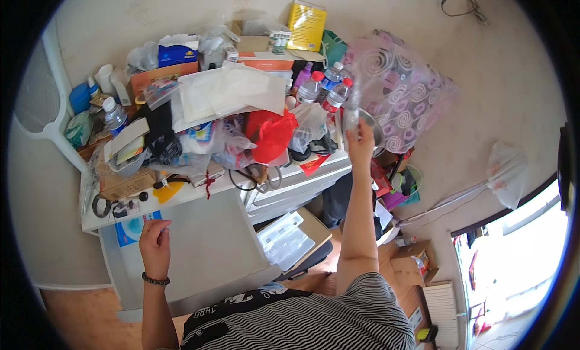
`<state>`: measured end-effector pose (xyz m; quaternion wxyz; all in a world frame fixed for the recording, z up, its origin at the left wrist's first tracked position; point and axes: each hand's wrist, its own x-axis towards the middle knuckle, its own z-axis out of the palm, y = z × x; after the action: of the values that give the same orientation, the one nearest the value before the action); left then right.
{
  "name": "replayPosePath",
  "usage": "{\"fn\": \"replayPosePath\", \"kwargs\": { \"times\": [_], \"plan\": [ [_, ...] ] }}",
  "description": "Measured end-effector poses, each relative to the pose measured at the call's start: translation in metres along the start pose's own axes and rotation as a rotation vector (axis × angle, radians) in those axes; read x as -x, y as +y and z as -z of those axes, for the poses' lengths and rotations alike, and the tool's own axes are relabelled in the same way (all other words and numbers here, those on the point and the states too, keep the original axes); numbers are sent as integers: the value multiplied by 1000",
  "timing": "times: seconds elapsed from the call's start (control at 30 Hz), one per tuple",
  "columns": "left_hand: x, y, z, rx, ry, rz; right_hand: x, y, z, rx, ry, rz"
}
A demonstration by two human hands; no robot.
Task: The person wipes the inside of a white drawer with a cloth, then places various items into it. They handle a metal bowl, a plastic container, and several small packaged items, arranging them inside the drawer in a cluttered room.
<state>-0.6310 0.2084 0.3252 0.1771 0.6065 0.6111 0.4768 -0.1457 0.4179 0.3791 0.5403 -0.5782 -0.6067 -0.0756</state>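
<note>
My right hand (360, 138) reaches out to the back right of the cluttered desk, its fingers closed round a clear, narrow plastic thing (353, 111) blurred by motion. Just behind that hand sits a shiny metal bowl (376, 131). Over the pulled-out drawer (199, 253) hovers my left hand (155, 244), with a dark beaded bracelet at the wrist. Its fingers are curled together; whether something small is in them I cannot make out. Beside it in the drawer lies a blue and white packet (128, 230).
Bottles with red caps (309, 89), a red plastic bag (270, 135), papers (232, 93) and boxes crowd the desk. A patterned pink-grey cover (402, 90) stands at the right. Below the desk is an open carton (296, 238) with clear plastic sleeves.
</note>
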Motion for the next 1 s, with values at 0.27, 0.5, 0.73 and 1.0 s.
{"fn": "replayPosePath", "kwargs": {
  "times": [0.27, 0.5, 0.73, 1.0],
  "plan": [
    [-9, 16, -30, 130, -108, 0, -16, 18, -56, 137, -240, 152],
    [-14, 39, -55, 186, -227, 9, -39, 55, -94, 195, -469, -46],
    [-23, 34, -46, 178, -194, 32, -45, 72, -95, -46, -354, -60],
    [-55, 31, -58, 544, -199, 189, -64, -141, -107, -147, -586, 430]
  ]
}}
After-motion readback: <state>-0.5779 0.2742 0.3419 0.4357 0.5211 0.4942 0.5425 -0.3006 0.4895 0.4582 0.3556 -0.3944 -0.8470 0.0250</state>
